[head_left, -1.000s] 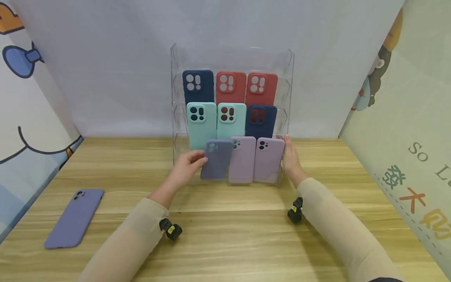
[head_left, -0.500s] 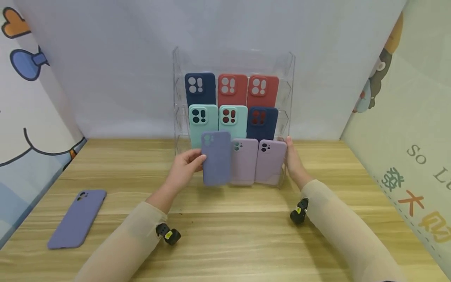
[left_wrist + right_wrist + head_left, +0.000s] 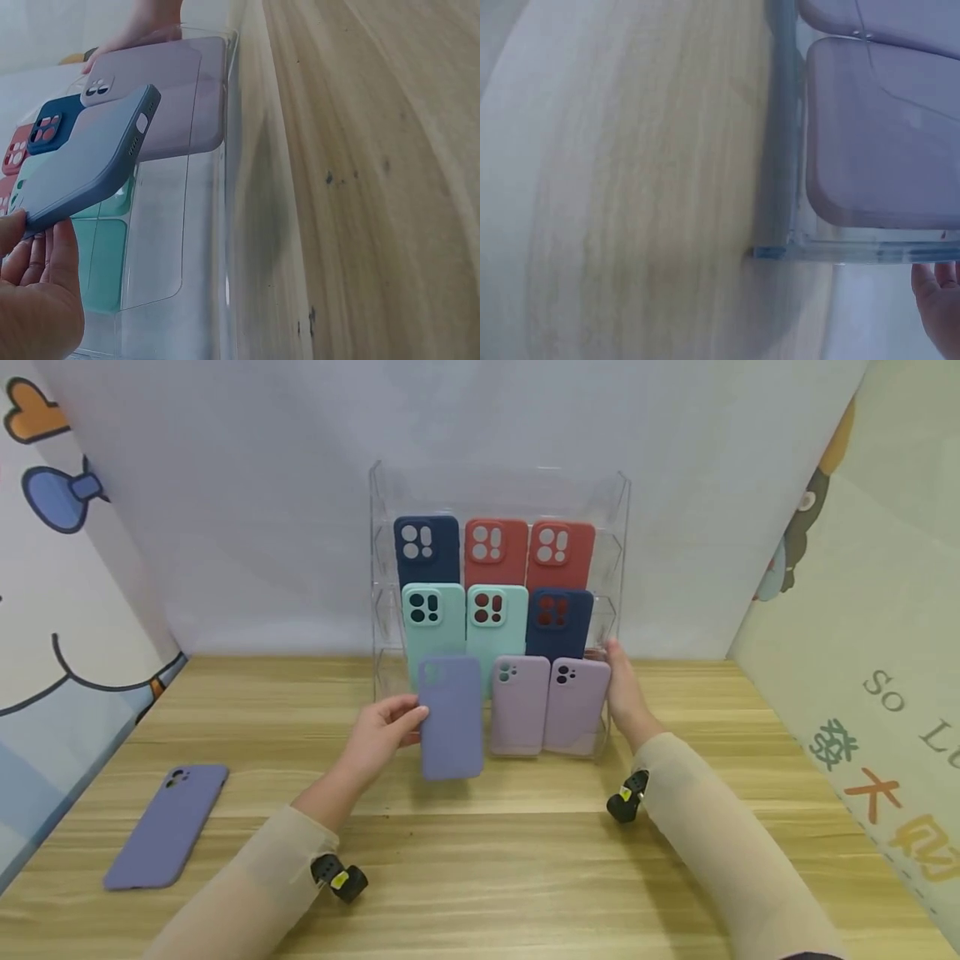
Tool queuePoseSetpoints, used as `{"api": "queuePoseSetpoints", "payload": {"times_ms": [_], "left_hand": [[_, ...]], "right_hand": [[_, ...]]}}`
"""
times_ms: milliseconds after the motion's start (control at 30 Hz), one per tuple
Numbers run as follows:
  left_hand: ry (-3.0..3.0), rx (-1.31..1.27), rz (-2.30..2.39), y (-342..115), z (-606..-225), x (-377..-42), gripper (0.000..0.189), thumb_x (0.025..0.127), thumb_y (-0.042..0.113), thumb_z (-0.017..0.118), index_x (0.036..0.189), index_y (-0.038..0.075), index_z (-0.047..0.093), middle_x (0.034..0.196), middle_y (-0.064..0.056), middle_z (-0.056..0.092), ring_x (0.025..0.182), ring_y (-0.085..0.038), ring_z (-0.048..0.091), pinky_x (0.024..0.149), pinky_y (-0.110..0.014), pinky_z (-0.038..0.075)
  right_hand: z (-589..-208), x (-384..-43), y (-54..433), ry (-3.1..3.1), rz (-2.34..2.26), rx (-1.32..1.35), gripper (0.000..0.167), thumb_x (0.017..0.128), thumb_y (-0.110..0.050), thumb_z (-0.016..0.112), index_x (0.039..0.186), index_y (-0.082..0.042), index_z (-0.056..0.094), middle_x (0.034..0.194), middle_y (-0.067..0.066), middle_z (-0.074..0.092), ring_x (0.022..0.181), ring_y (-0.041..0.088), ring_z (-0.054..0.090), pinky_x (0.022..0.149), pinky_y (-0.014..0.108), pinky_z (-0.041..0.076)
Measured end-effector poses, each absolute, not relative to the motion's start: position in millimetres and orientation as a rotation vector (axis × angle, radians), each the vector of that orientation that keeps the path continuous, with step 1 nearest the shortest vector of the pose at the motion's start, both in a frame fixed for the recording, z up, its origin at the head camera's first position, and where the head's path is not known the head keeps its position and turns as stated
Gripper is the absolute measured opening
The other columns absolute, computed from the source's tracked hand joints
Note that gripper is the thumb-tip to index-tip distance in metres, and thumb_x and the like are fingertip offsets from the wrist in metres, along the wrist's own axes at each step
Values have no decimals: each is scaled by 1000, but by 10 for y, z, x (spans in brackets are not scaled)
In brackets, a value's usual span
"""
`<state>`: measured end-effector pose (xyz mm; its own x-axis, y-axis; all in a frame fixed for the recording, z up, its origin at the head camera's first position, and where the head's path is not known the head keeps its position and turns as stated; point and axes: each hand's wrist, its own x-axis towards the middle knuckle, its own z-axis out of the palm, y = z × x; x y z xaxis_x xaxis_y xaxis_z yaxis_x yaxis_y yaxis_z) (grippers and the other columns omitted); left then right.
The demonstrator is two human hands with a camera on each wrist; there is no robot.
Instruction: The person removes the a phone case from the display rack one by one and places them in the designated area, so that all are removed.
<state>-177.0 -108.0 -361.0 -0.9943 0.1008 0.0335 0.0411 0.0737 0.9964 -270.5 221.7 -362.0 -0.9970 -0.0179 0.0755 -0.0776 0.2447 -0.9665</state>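
Observation:
A periwinkle phone case [image 3: 452,727] stands nearly upright in front of the clear display rack [image 3: 622,527], apart from its bottom shelf. My left hand [image 3: 377,732] pinches it by the left edge, thumb in front and fingers behind; in the left wrist view the held case tilts above the shelf lip. My right hand [image 3: 628,697] rests against the outside of the rack's right side, fingers nearly straight. Two lilac phone cases, a left one [image 3: 520,710] and a right one [image 3: 576,710], stand side by side on the bottom shelf.
Mint cases [image 3: 497,618] and a navy case [image 3: 564,622] fill the middle row. Above stand another navy case [image 3: 427,547] and red cases [image 3: 497,552]. A second periwinkle case [image 3: 167,827] lies on the wooden table [image 3: 480,893] at left. Printed cloths hang at both sides.
My left hand has drawn the periwinkle case out from behind the bottom shelf's clear lip, up and then toward me, slightly left and down. My right hand stays at the rack's side.

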Motion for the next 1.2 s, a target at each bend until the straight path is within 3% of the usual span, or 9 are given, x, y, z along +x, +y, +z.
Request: {"api": "queuePoseSetpoints", "payload": {"times_ms": [300, 533, 767, 1000, 1200], "left_hand": [[2270, 187, 2064, -1158, -3617, -1685, 33, 95, 11, 55, 120, -11, 54, 105, -16, 63, 86, -13, 63, 78, -30, 53], [2241, 182, 2049, -1140, -3634, -1672, 34, 95, 12, 54, 120, -11, 54, 102, -13, 64, 84, -12, 63, 78, -30, 53], [2235, 129, 2015, -1180, -3677, -1658, 36, 96, 13, 53, 123, -10, 52, 109, -18, 61, 89, -14, 62, 80, -31, 53], [2192, 103, 2005, -1235, -3693, -1634, 37, 96, 10, 52, 126, -12, 48, 108, -14, 59, 84, -9, 60, 78, -28, 53], [2187, 68, 1975, -1286, -3682, -1613, 42, 96, 12, 52, 129, -12, 44, 114, -19, 57, 86, -9, 60, 79, -26, 52]], "right_hand": [[-3629, -2727, 2140, -2410, 1854, 160, 73, 99, -52, 13, 137, 6, 36, 135, 24, 45, 123, 33, 43, 105, 41, 30], [-3591, -2671, 2171, -2414, 1866, 85, 70, 99, -51, 11, 143, 2, 27, 135, 24, 45, 122, 34, 43, 106, 40, 29], [-3614, -2686, 2186, -2395, 1888, 111, 68, 100, -49, 11, 144, 1, 23, 136, 23, 45, 122, 33, 44, 105, 40, 31], [-3357, -2440, 2079, -2424, 1885, 96, 59, 103, -35, 9, 143, 6, 22, 137, 27, 42, 124, 37, 42, 106, 42, 30], [-3536, -2605, 2158, -2404, 1904, 130, 67, 102, -41, 8, 135, 10, 37, 135, 27, 44, 123, 35, 42, 106, 41, 29]]}}
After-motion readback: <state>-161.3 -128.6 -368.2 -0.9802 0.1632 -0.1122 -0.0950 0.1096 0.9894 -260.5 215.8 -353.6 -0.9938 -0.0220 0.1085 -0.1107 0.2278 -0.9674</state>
